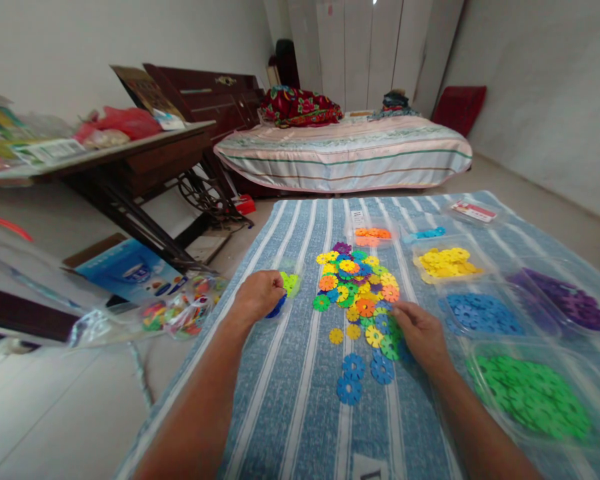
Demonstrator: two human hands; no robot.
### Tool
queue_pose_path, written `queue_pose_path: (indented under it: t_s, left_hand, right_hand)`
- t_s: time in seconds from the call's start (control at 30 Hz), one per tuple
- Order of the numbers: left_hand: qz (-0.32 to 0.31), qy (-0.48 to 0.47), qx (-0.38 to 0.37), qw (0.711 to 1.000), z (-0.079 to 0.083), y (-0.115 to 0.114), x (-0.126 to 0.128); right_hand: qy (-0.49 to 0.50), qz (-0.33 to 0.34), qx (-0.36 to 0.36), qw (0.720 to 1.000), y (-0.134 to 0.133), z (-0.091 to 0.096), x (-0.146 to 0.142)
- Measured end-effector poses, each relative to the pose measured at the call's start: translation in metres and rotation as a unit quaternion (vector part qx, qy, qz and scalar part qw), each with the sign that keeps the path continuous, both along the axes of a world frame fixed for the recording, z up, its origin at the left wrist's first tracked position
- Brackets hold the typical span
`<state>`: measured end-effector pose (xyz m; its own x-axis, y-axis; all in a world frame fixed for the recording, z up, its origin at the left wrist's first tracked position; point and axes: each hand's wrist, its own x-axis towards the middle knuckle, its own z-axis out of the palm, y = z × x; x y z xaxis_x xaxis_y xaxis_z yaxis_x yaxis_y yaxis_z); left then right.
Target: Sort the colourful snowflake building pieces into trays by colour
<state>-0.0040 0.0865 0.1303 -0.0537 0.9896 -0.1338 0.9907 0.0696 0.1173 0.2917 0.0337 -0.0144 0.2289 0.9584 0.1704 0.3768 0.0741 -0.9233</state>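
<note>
A loose pile of notched plastic discs (365, 279) in yellow, green, blue, orange and purple lies in the middle of the striped cloth (290, 413). My right hand (423, 333) reaches the pile's right edge, its thumb and fingers pinched at the discs; what is between them is hidden. On the left, my left hand (260, 293) is closed over a small clear container with lime-green discs (290, 283) and dark blue discs (277, 307); its fingertips are too small to show what they hold. Several blue discs (349, 390) lie apart, nearer to me.
Clear tubs of green discs (535, 397), blue discs (483, 313), purple discs (570, 300), yellow discs (447, 263) and orange discs (373, 233) stand right and behind. A lidded box (475, 211) sits far right. Beyond are a bed (345, 153) and a sewing-machine table (145, 150).
</note>
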Motion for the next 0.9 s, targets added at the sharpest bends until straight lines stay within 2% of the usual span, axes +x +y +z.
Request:
queue_pose_path:
  t_s: [0.1,0.2,0.3,0.37,0.43,0.5,0.57,0.73,0.9]
  left_hand:
    - [0.006,0.039,-0.044,0.998,-0.001,0.003,-0.016]
    - [0.011,0.089,-0.083,0.993,-0.003,0.004,-0.022]
    - [0.037,0.135,-0.064,0.988,-0.001,0.002,-0.016]
    - [0.041,0.132,-0.018,0.99,0.0,-0.002,-0.006]
    - [0.003,0.093,0.012,0.996,-0.004,-0.005,0.01]
    - [-0.053,0.058,0.006,0.997,-0.012,-0.007,0.03]
    - [-0.078,0.053,-0.005,0.996,-0.024,-0.008,0.05]
    - [-0.044,0.068,-0.005,0.997,-0.053,-0.001,0.079]
    - [-0.017,0.06,-0.027,0.998,-0.062,0.01,0.082]
  right_hand:
    - [-0.004,0.001,0.006,1.0,0.0,0.001,0.0]
    - [-0.002,0.001,0.006,1.0,0.0,0.001,0.0]
    - [0.003,0.002,0.004,1.0,0.001,0.001,0.0]
    - [0.004,0.0,0.005,1.0,0.001,0.0,0.0]
    - [0.005,-0.001,0.005,1.0,0.0,0.001,0.0]
    - [0.006,0.0,0.004,1.0,0.0,0.001,-0.001]
    - [0.006,0.001,0.001,1.0,0.0,0.002,0.0]
    - [-0.002,0.0,0.002,1.0,0.0,0.003,-0.001]
    - [-0.003,-0.006,0.005,1.0,0.001,0.005,-0.001]
